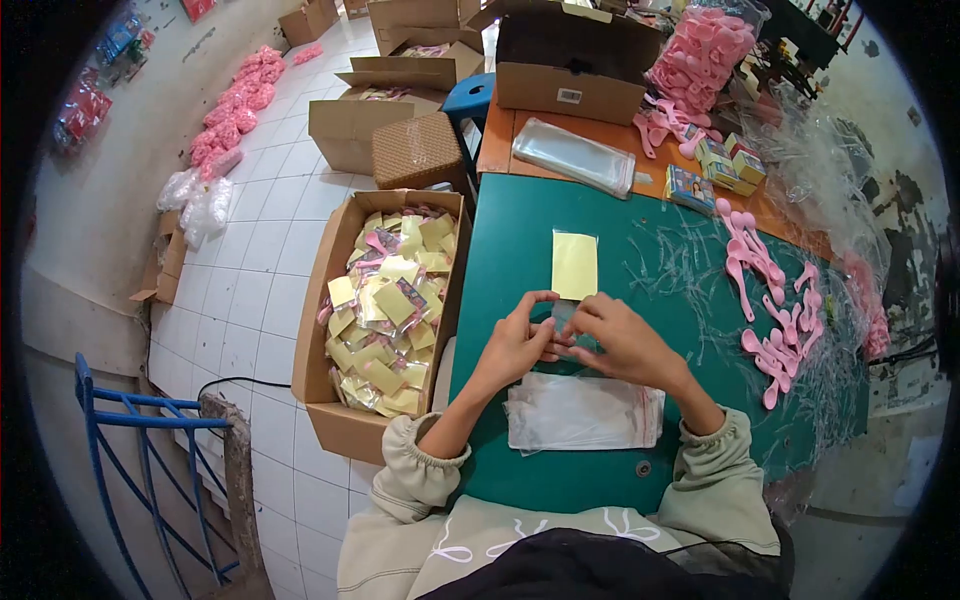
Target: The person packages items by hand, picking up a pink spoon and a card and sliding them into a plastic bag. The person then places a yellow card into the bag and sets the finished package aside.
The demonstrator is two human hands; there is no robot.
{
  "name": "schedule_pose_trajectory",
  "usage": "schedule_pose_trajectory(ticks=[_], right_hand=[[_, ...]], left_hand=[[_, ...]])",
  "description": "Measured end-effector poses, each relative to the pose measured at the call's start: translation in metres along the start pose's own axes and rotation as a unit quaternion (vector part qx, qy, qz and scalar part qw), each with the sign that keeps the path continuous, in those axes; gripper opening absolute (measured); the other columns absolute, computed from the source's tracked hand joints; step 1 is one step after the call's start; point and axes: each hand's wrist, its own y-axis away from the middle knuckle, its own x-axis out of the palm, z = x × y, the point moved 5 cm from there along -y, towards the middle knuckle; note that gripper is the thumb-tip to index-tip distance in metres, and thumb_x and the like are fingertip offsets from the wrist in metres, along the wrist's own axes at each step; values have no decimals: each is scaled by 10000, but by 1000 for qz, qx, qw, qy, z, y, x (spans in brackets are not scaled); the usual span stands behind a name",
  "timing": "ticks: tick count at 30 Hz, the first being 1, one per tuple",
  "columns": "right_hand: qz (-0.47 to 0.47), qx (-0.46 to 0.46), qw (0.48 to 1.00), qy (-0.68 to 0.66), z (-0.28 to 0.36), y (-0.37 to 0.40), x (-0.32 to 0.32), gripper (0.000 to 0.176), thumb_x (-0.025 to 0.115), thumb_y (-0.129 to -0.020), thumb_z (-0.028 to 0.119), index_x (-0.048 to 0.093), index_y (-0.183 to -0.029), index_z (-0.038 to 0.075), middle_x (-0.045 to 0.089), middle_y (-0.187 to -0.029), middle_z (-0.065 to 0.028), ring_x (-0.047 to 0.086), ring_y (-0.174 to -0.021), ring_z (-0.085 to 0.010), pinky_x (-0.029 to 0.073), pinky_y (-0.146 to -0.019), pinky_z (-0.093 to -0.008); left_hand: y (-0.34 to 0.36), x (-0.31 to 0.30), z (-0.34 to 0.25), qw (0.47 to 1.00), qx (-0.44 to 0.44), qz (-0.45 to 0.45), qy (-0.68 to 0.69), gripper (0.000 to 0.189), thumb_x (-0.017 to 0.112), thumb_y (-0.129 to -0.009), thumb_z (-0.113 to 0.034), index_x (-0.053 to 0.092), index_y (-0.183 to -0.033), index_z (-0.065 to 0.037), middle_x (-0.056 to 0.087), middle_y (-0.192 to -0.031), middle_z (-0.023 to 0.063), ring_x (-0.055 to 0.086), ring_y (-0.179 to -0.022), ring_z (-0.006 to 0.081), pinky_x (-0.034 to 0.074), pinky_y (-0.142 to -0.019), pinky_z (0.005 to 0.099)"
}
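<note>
Over the green table, both hands are at the lower end of a clear plastic bag [563,313] with a pale yellow card [575,266] in its upper part. My left hand [520,340] is closed on the bag's left edge, thumb and fingers pressed together. From the other side my right hand [622,340] pinches the same end, its fingertips close to the left ones. Just below the hands lies a stack of flat clear bags [585,415]. Exactly what lies between the fingertips is partly hidden.
Left of the table stands a carton [318,385] full of bagged yellow cards. Pink spoons [780,340] and plastic strips lie at right. Behind are a stack of clear sleeves [575,157], small boxes [690,188] and a bag of pink spoons [705,50].
</note>
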Motion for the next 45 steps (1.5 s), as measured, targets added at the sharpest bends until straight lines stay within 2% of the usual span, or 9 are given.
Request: schedule_pose_trajectory(ticks=[14, 22, 33, 35, 36, 37, 40, 42, 45], right_hand=[[-39, -46, 987, 148, 5, -4, 26, 232, 688, -675, 110, 534, -840, 58, 493, -869, -71, 487, -861, -245, 385, -747, -364], [-31, -80, 982, 166, 9, -3, 32, 113, 584, -740, 99, 547, -822, 31, 515, -815, -86, 515, -840, -243, 390, -770, -386], [79, 1, 947, -311, -58, 32, -64, 140, 627, -819, 173, 544, -830, 61, 493, -801, -40, 495, -731, -155, 409, -659, -281], [74, 152, 918, -359, -116, 53, -90, 147, 640, -802, 165, 550, -847, 58, 519, -809, -52, 519, -754, -181, 419, -673, -301], [-16, 175, 980, -94, -155, 74, -106, 147, 637, -784, 139, 553, -865, 49, 528, -812, -74, 529, -764, -215, 424, -680, -323], [-105, 177, 962, 181, -176, 85, -120, 158, 635, -766, 113, 557, -882, 41, 538, -815, -95, 540, -774, -248, 429, -686, -344], [-153, 391, 723, 549, -141, 94, -130, 181, 581, -753, 51, 560, -930, 18, 559, -1023, -176, 545, -904, -345, 435, -760, -395], [-126, 247, 915, 293, -126, 77, -104, 330, 596, -719, 0, 498, -1034, 19, 487, -1048, -199, 531, -930, -366, 432, -837, -402], [-59, 130, 990, 12, -42, 39, -43, 477, 682, -668, 6, 459, -1089, 34, 422, -1071, -197, 504, -975, -384, 452, -826, -433]], left_hand=[[-5, -6, 10, 993, 16, -43, -106, 403, 463, -919, -77, 340, -1302, -48, 638, -711, 123, 647, -671, 150, 547, -614, 304], [-5, -4, 6, 1000, -18, -9, -6, 460, 523, -882, -43, 344, -1305, -59, 641, -718, 112, 636, -675, 126, 543, -617, 289], [-5, -4, 9, 999, -25, 31, -35, 395, 513, -900, -34, 380, -1271, -57, 657, -855, 117, 641, -783, 132, 539, -676, 257], [-2, -2, 1, 997, -34, 46, -42, 344, 500, -907, -40, 420, -1241, -54, 664, -883, 117, 641, -799, 130, 530, -670, 244], [1, -1, 2, 998, -27, 42, -33, 310, 507, -901, -44, 448, -1205, -39, 668, -865, 112, 645, -801, 127, 531, -673, 241], [1, -1, 2, 999, -16, 35, -25, 278, 514, -895, -48, 477, -1168, -24, 671, -846, 108, 649, -803, 125, 532, -677, 239], [-1, -2, -2, 997, -2, 48, -56, 218, 516, -890, -49, 528, -1101, 6, 672, -847, 99, 650, -815, 122, 533, -700, 237], [2, 0, 3, 997, -13, 60, -39, 200, 512, -894, -49, 542, -1080, 19, 667, -875, 95, 646, -832, 124, 531, -724, 238], [-2, -1, 5, 997, -22, 61, 49, 191, 512, -902, -59, 547, -1067, 29, 655, -926, 89, 637, -868, 131, 521, -764, 236]])
